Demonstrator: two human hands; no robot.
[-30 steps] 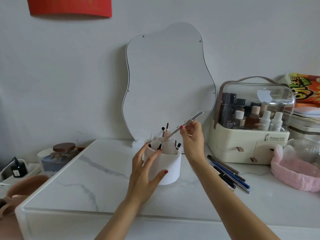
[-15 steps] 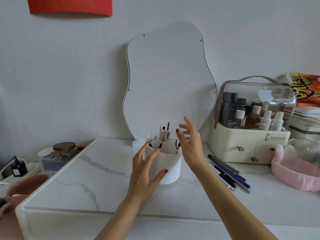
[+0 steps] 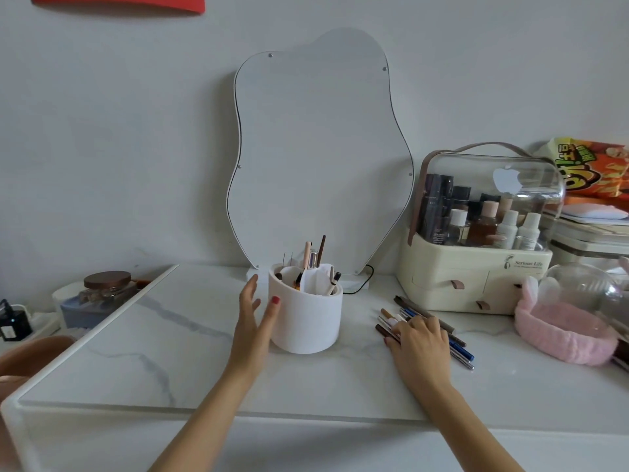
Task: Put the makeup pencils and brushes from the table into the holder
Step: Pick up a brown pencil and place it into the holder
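Note:
A white round holder point(image 3: 306, 321) with inner dividers stands mid-table, with several pencils and brushes point(image 3: 315, 255) upright in it. My left hand point(image 3: 253, 321) rests against its left side, fingers apart, thumb touching the wall. To the right, several makeup pencils point(image 3: 457, 347) lie in a loose pile on the marble top. My right hand point(image 3: 420, 342) lies flat over the pile's near end, fingers curled onto the pencils; I cannot tell whether any is gripped.
A wavy mirror point(image 3: 316, 148) leans on the wall behind the holder. A cream cosmetics case point(image 3: 476, 274) with a clear lid stands at right, a pink headband point(image 3: 561, 332) beside it. A lidded jar point(image 3: 105, 287) sits at far left.
My right hand let a long silver pencil go into the holder, then dropped right onto the pile of pencils. My left hand stayed at the holder's side.

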